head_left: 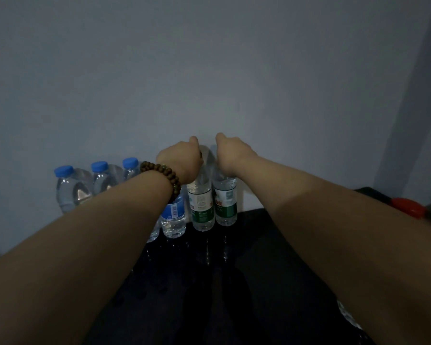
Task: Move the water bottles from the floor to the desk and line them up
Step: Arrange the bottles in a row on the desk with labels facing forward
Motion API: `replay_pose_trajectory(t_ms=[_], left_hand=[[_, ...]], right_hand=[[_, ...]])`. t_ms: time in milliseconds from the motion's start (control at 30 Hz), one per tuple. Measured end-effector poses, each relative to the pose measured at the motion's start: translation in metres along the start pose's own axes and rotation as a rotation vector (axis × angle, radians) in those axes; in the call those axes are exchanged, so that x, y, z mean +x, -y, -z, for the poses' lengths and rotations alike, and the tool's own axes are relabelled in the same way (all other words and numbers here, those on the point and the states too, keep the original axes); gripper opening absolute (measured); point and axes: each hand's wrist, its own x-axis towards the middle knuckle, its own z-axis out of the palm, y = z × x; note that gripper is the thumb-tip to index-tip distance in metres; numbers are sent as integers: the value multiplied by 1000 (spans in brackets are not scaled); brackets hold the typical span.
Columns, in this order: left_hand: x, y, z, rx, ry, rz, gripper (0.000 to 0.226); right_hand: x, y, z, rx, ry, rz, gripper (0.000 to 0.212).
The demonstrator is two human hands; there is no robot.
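Note:
Several water bottles stand in a row on the dark desk (254, 245) against the wall. Three blue-capped bottles (70, 192) are at the left, and another blue-label bottle (173, 220) shows under my left wrist. Two green-label bottles stand side by side in the middle. My left hand (182, 160) grips the top of the left green-label bottle (201, 210). My right hand (232, 155) grips the top of the right green-label bottle (225, 207). Both caps are hidden by my hands. A beaded bracelet (163, 176) is on my left wrist.
A plain wall rises right behind the bottles. At the desk's right end lie a red object (408, 206) and some dim items. Part of a clear bottle (348, 317) shows under my right forearm near the bottom right.

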Motion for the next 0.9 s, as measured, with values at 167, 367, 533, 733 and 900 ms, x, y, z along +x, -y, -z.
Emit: replay_pose_trajectory(t_ms=[167, 367, 533, 733, 900], left_hand=[[-12, 1, 9, 33, -32, 12, 33], [-37, 2, 40, 77, -61, -10, 38], [-63, -9, 84, 99, -81, -66, 38], [-111, -46, 123, 124, -81, -150, 34], [-159, -80, 131, 175, -8, -259, 28]], right_hand=[[-12, -3, 7, 58, 67, -10, 52], [-43, -3, 40, -63, 37, 18, 43], [-75, 0, 91, -188, 47, 21, 9], [-124, -12, 136, -267, 44, -34, 20], [-168, -27, 158, -329, 124, -85, 21]])
